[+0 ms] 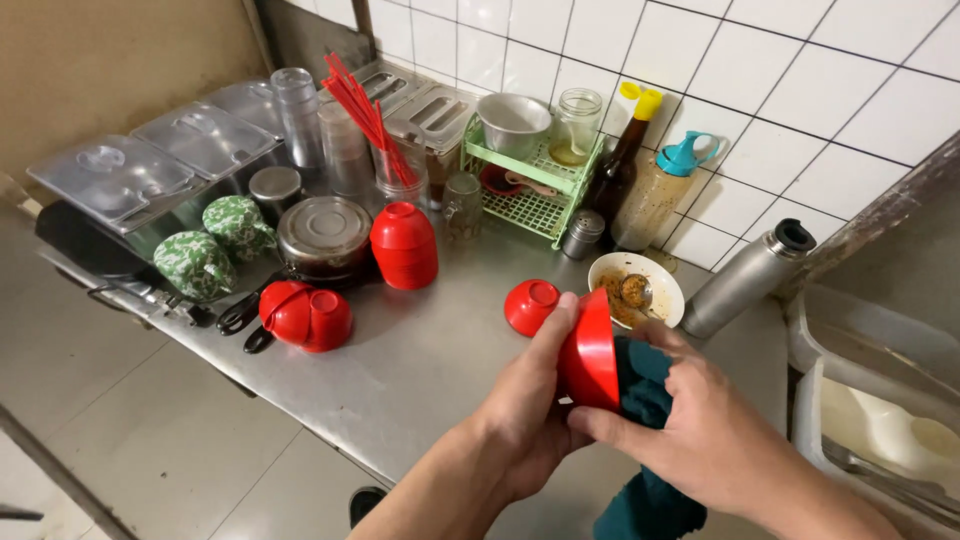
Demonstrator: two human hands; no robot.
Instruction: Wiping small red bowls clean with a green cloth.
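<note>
Red bowl [590, 352] on edge between left-hand fingers [556, 330] and right-hand cloth [645, 385].

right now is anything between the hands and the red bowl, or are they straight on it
The left hand grips the red bowl directly by its rim and outside. A dark teal cloth lies between the right hand and the bowl's inside; that hand presses the cloth into the bowl.

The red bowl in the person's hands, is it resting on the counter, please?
No, the red bowl is held above the steel counter by both hands.
</note>
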